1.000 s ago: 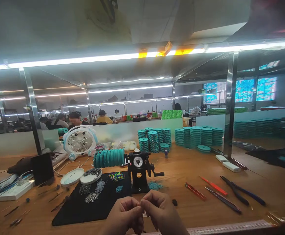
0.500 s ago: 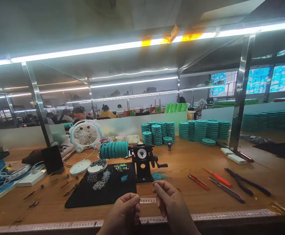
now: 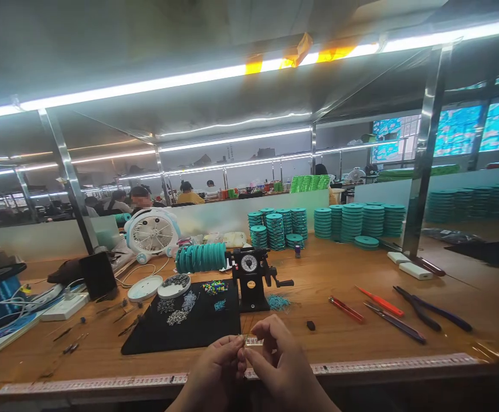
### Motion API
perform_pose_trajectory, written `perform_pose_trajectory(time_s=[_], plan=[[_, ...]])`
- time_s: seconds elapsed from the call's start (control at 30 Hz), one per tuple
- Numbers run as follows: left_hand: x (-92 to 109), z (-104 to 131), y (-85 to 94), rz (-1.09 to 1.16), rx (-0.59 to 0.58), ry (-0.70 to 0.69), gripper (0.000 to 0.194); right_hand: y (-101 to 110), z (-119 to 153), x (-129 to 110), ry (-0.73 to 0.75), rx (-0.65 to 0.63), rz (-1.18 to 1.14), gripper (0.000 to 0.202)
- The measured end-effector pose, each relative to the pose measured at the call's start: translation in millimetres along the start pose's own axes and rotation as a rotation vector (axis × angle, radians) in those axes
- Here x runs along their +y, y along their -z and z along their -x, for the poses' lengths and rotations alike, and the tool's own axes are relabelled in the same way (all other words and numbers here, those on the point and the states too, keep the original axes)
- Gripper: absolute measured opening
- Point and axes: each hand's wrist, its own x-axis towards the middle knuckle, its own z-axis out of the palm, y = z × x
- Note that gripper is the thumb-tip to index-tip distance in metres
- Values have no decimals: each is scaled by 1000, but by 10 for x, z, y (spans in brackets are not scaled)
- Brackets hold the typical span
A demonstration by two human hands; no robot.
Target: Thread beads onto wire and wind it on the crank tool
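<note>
In the head view my left hand (image 3: pixel 217 366) is closed in a pinch, a thin, faint strand (image 3: pixel 246 331) showing at its fingertips. My right hand (image 3: pixel 281 357) meets it with curled fingers, the thumb at the left fingertips. Whatever the right fingers grip is too small to make out. Just beyond the hands stands a black hand-cranked winder (image 3: pixel 252 286) with a round dial, and a row of teal spools (image 3: pixel 201 258) extends from its left side. A black mat (image 3: pixel 176 337) holds small metal parts (image 3: pixel 177 317), coloured beads (image 3: pixel 214 287) and blue bits (image 3: pixel 220 305).
A tape measure (image 3: pixel 382 362) runs along the table's front edge. Pliers (image 3: pixel 421 309), tweezers (image 3: pixel 397 324), an orange tool (image 3: pixel 380 301) and a red tool (image 3: pixel 346 309) lie right. Stacked teal spools (image 3: pixel 352 225) and a white fan (image 3: pixel 153 233) stand behind. People sit farther back.
My right hand has moved left and down, so its thumb now meets the left fingertips. A small black piece on the table, right of the hands, has come into sight.
</note>
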Motion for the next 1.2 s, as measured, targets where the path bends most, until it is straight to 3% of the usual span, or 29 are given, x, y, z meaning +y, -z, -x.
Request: perform_pose_trajectory(time_s=[0.13, 0.27, 0.43, 0.63, 0.87, 1.2], plan=[[-47, -32, -12, -56, -38, -74, 21, -44, -45, -28, -33, 19, -86, 17], [-76, -54, -16, -77, -59, -89, 27, -69, -77, -37, -51, -13, -425, 28], [-71, -69, 51, 2, -98, -29, 20, -56, -98, 32, -318, -141, -778, 38], [-79, -160, 135, 123, -132, 72, 12, -35, -139, 103, -330, -100, -768, 33], [-105, -208, 135, 147, -251, 96, 11, -28, -173, -47, -337, -52, -688, 28], [-92, -251, 176, 31, -211, 59, 11, -48, -210, 6, -355, -68, -705, 29]])
